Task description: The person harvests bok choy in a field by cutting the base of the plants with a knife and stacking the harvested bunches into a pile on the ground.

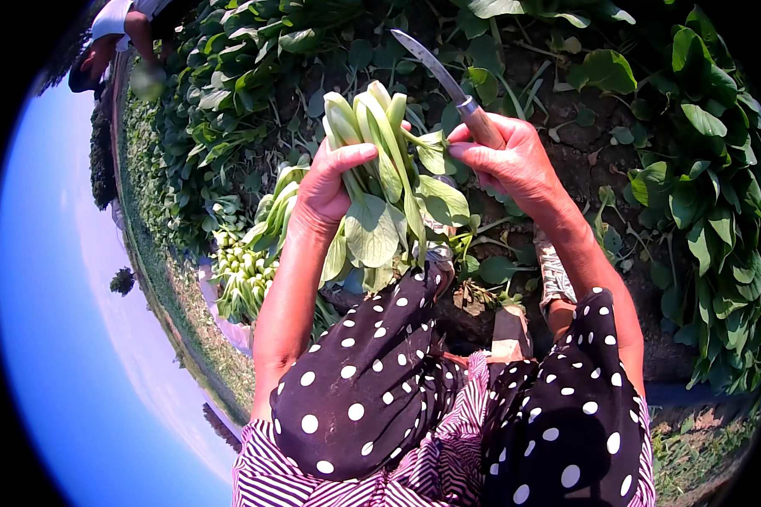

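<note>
My left hand (331, 177) grips a bunch of leafy greens (380, 139), which look like bok choy. Their pale stem ends point up and away from me, and the leaves hang toward my knees. In my right hand (513, 158) is a knife (437, 73) with a curved blade and a wooden handle, its tip pointing away to the upper left. The thumb and a finger of that hand also meet at the edge of a small leaf (435, 152) beside the bunch; whether they pinch it I cannot tell. The blade is apart from the stems.
A pile of cut greens (244, 272) lies left of my left forearm. Growing plants (704, 177) stand in rows at right and upper left. Bare soil (577, 152) with loose leaves lies ahead. Another person (111, 38) bends at the upper left. A wooden seat (510, 333) shows between my legs.
</note>
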Available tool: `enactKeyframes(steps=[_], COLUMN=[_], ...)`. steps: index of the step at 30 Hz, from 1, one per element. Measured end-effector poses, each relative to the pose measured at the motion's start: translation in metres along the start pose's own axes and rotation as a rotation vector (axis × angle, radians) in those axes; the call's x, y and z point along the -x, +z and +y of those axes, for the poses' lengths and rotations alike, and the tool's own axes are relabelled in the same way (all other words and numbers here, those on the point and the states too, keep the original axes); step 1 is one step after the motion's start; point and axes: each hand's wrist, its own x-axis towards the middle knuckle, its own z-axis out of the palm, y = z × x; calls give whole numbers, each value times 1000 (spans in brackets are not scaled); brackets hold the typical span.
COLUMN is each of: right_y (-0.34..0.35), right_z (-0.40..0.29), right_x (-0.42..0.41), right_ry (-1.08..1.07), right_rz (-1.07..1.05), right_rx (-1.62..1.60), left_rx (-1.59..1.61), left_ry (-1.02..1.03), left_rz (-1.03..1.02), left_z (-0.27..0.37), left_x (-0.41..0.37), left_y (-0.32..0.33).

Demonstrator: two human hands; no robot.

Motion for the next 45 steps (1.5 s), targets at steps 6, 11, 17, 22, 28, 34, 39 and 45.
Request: enactKeyframes(steps=[6,11,17,22,28,34,39,45], right_y=[-30,-21,-13,-28,-34,-65,-86,-104], right_z=[21,27,35,35,34,31,30,23], right_x=[14,8,7,9,11,11,9,-7], right_ry=[68,97,131,130,93,62,-47,-110], right_rz=[205,183,139,212,164,270,482,587], right_rx=[56,71,80,67,-18,-73,-217,-343], left_rx=[-481,-1110,-1357,-1472,-1445,-1419,-1557,-2073], left_ry=[-81,35,247,-27,-34,-361,-696,-783], left_rz=[440,817,985,1084,879,508,410,338], left_z=[21,-16,-99,-87,-78,-35,-6,33], left_x=[69,140,106,75,115,130,112,83], left_y=[-69,-167,-230,-240,-231,-210,-156,-127])
